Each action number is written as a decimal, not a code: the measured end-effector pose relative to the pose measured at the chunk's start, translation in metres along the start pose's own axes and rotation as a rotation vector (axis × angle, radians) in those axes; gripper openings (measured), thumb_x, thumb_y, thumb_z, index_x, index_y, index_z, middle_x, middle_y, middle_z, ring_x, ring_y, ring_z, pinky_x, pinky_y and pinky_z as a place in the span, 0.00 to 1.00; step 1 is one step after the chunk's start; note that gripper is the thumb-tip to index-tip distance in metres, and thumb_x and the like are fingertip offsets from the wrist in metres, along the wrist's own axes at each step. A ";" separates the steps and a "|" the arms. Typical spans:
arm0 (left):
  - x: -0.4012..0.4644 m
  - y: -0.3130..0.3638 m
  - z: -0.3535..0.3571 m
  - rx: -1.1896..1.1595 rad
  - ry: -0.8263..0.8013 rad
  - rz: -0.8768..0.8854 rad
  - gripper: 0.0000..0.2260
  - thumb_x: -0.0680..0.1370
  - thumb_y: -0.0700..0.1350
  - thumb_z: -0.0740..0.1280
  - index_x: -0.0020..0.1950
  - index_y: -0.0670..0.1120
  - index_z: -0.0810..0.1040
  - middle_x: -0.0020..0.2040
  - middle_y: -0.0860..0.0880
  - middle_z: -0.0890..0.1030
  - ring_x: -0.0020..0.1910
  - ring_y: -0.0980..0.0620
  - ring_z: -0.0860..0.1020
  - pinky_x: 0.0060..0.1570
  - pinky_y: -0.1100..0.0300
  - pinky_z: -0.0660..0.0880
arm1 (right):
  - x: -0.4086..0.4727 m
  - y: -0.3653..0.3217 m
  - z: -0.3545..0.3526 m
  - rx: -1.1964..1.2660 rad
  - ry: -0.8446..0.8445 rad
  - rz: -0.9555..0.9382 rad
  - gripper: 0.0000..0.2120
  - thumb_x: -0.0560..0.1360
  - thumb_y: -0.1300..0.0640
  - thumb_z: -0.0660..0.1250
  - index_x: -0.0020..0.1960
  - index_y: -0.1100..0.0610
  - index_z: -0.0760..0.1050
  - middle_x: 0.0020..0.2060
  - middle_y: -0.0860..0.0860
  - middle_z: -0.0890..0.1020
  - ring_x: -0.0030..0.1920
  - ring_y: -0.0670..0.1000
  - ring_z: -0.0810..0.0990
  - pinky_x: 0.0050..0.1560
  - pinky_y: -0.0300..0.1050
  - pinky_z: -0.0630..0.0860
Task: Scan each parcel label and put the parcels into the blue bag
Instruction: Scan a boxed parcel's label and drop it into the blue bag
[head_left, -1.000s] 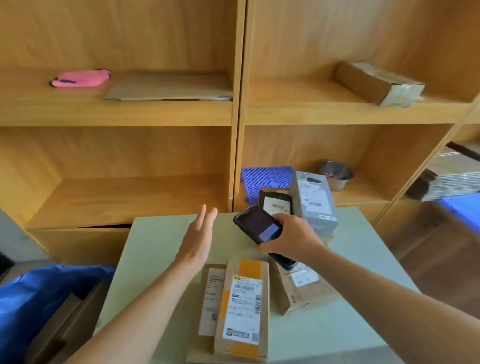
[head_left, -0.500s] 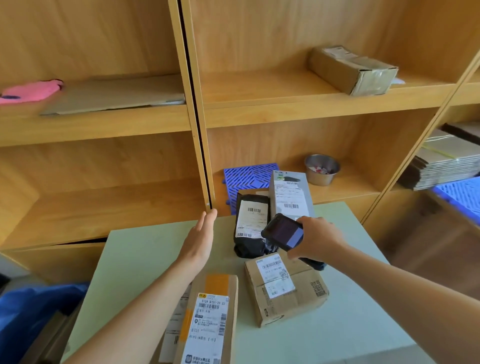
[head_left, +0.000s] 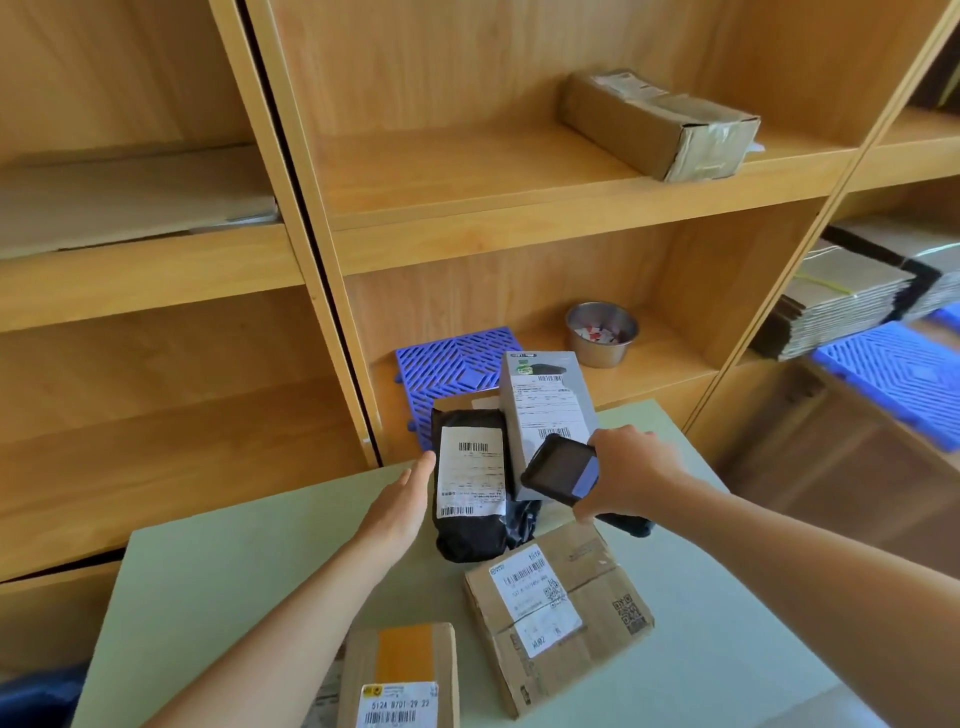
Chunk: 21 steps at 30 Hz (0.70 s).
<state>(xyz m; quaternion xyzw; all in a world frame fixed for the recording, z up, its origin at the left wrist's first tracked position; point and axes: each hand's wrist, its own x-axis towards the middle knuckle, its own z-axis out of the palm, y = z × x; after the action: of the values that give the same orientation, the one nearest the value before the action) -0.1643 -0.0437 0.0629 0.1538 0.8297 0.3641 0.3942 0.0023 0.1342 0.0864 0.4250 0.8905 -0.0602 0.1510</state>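
Curled round the dark handheld scanner (head_left: 562, 470), my right hand (head_left: 631, 470) makes a firm grip on it, its glossy screen tilted up toward me and its front end hanging above the grey parcel (head_left: 545, 415), a smooth upright carton with a white printed label. My left hand (head_left: 402, 506) lies flat and spread, fingers straight, its edge just beside the black parcel (head_left: 470, 486), possibly touching it, I cannot tell. That parcel is a soft, crinkled plastic pouch with a long white barcode label on its face, and it sits between my two hands, leaning by the grey carton. Below my right grip, nearer to me, lies a brown cardboard box (head_left: 558, 616), flat and taped, corners dented, with a white label and a printed square code on top. Below my left wrist sits another cardboard parcel (head_left: 400, 675) with an orange stripe and a label, cut off by the lower edge. All rest on the pale green, matte tabletop (head_left: 208, 587). Far down to the left of my left arm, a dark blue fold of the blue bag (head_left: 36, 699) shows in the corner.
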 end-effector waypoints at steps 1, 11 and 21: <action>0.003 0.003 0.001 -0.006 -0.009 0.013 0.29 0.81 0.66 0.47 0.79 0.54 0.59 0.79 0.47 0.60 0.77 0.45 0.60 0.72 0.48 0.57 | 0.000 0.000 -0.002 -0.027 -0.008 -0.001 0.31 0.58 0.36 0.78 0.53 0.51 0.76 0.39 0.48 0.78 0.41 0.50 0.80 0.41 0.44 0.81; 0.025 0.013 0.010 0.004 -0.049 0.042 0.26 0.83 0.62 0.46 0.76 0.54 0.64 0.77 0.48 0.65 0.75 0.45 0.63 0.70 0.51 0.60 | 0.007 -0.011 -0.013 -0.164 -0.035 -0.042 0.28 0.64 0.39 0.78 0.55 0.53 0.73 0.34 0.46 0.70 0.38 0.50 0.74 0.32 0.41 0.65; 0.047 0.010 0.010 -0.002 -0.056 -0.006 0.26 0.82 0.63 0.46 0.76 0.54 0.64 0.78 0.47 0.64 0.75 0.44 0.62 0.71 0.49 0.59 | 0.014 -0.012 -0.035 -0.319 -0.066 -0.080 0.28 0.66 0.42 0.79 0.59 0.55 0.76 0.37 0.48 0.74 0.41 0.52 0.77 0.39 0.43 0.72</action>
<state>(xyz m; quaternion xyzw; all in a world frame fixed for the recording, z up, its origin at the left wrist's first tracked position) -0.1873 -0.0071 0.0404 0.1611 0.8184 0.3595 0.4185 -0.0232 0.1455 0.1145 0.3577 0.8994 0.0619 0.2433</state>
